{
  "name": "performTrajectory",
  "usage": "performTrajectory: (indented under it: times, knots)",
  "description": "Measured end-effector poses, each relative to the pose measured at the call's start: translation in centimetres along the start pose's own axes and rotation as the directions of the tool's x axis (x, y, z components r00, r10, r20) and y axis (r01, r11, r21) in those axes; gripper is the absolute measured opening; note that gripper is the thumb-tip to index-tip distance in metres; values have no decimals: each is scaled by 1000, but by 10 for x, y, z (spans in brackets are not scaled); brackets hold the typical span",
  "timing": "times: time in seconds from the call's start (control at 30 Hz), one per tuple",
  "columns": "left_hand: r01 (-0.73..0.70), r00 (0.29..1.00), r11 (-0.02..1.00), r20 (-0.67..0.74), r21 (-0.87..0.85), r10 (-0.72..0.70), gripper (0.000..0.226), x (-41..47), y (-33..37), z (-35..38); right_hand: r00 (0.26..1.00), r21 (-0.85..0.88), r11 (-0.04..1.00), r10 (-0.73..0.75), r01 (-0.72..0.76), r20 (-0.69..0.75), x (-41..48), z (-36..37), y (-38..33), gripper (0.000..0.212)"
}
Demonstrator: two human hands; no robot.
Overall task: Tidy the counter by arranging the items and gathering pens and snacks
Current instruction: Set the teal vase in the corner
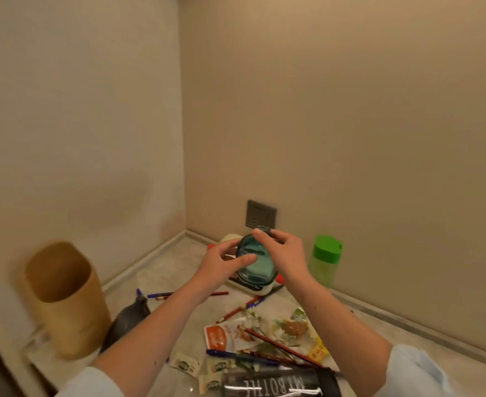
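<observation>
From my remote seat, far left of the translucent teal glass bottle point(254, 259) stands a tan, open-topped cylindrical holder point(64, 299) on the pale marbled counter point(178, 270), with a dark grey rounded object point(130, 319) just beside it and purple pens point(158, 295) lying loose nearer the bottle. My left hand point(221, 267) wraps the bottle's rounded body, thumb laid across the glass; the bottle is lifted off the counter and tilted, its narrow neck pinched between the thumb and forefinger of my right hand point(284, 253). Below the bottle lie an orange-and-white snack packet point(221, 336), red pencils point(279, 346) and a dark lettered bottle point(279, 383) on its side. Right of the teal bottle, a pale green plastic bottle with a green lid point(325, 259) stands by the wall.
</observation>
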State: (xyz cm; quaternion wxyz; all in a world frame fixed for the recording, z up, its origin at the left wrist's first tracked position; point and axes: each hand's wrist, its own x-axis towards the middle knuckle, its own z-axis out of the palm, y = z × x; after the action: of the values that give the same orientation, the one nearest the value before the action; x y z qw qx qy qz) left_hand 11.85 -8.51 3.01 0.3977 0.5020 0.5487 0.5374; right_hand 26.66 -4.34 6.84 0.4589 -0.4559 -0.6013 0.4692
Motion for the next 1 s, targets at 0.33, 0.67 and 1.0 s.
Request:
performTrajectory:
  times: [0.33, 0.67, 1.0]
  knots:
    - [16, 974, 996, -226, -87, -35, 44, 56, -25, -99, 993, -3, 997, 72, -72, 95, 66, 105, -13, 17]
    - [113, 853, 944, -457, -311, -253, 50, 116, -83, -120, 974, -75, 985, 165, -155, 154, 140, 176, 15, 25]
    - [163, 736, 862, -523, -479, -430, 25, 152, -141, -112, 965, -214, 959, 217, -184, 144, 189, 217, 78, 29]
